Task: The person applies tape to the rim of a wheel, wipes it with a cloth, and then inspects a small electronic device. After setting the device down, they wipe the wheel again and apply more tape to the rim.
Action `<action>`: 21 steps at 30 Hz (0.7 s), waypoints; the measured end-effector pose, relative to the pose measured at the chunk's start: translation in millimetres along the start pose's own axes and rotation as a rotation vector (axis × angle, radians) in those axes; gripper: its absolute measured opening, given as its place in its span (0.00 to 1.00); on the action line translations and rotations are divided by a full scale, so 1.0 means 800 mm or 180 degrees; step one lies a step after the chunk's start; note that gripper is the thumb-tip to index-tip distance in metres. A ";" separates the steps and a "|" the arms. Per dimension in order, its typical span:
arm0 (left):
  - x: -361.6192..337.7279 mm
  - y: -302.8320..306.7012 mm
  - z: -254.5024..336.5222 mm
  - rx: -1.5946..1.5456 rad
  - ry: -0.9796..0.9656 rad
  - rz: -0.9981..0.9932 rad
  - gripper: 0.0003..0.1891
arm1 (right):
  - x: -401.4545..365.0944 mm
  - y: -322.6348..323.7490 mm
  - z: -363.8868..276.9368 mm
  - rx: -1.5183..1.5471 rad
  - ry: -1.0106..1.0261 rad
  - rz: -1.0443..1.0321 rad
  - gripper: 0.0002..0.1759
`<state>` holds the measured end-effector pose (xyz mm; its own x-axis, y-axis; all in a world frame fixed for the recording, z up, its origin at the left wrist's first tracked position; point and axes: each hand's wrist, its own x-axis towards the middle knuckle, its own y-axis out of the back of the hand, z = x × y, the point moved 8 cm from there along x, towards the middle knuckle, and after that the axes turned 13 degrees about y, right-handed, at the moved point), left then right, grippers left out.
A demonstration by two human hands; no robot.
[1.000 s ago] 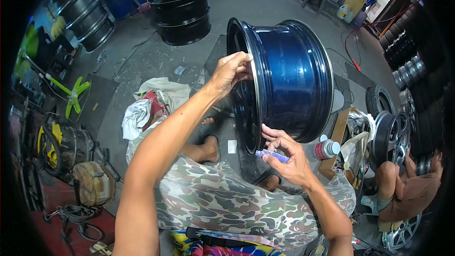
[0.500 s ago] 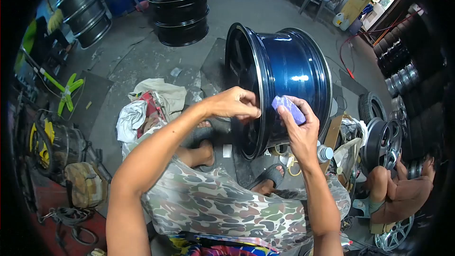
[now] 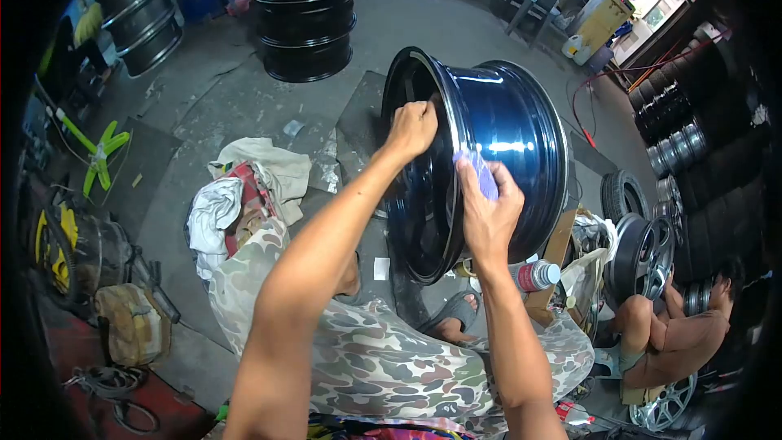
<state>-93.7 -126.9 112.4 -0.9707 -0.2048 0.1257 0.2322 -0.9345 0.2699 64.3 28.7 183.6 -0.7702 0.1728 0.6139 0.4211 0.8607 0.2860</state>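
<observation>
A dark blue, glossy wheel rim [image 3: 509, 126] stands on its edge on the floor before me, its open face turned left. My right hand [image 3: 493, 208] grips a purple block [image 3: 487, 178] with pale streaks and holds it at the rim's bright front lip, apparently touching. My left hand [image 3: 414, 129] is closed with curled fingers in front of the rim's open face, near the inner side of the lip. What those fingers hold, if anything, is hidden.
A bottle [image 3: 538, 275] and a cardboard box [image 3: 562, 257] stand right of the rim. Crumpled cloths [image 3: 261, 183] lie left. Stacked black rims [image 3: 305, 24] stand behind. At right, another person [image 3: 680, 342] sits by a wheel [image 3: 639, 253]. A yellow-and-black machine [image 3: 81, 240] is far left.
My left hand has risen along the rim's open side. The purple block in my right hand has moved slightly up and left, to the lip. The view has shifted a little.
</observation>
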 end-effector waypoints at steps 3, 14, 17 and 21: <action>0.002 -0.004 -0.004 -0.0125 -0.0155 0.0126 0.21 | 0.029 -0.019 0.000 0.0019 0.0061 -0.0004 0.17; 0.002 -0.082 -0.047 -0.1280 -0.0025 -0.0862 0.20 | 0.023 -0.007 -0.002 -0.0158 0.0138 0.0013 0.18; -0.007 -0.082 -0.053 -0.0872 -0.0159 -0.0536 0.22 | 0.018 -0.010 -0.001 -0.0227 0.0304 0.0016 0.20; -0.033 -0.074 -0.025 -0.1043 -0.0231 -0.0560 0.23 | -0.020 0.013 0.000 -0.0412 0.0363 0.0133 0.18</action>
<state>-83.0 -71.6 74.2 -0.9843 -0.0228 0.1750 0.0188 -0.9995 -0.0247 81.5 35.1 176.8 -0.6946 0.1454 0.7045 0.5154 0.7839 0.3463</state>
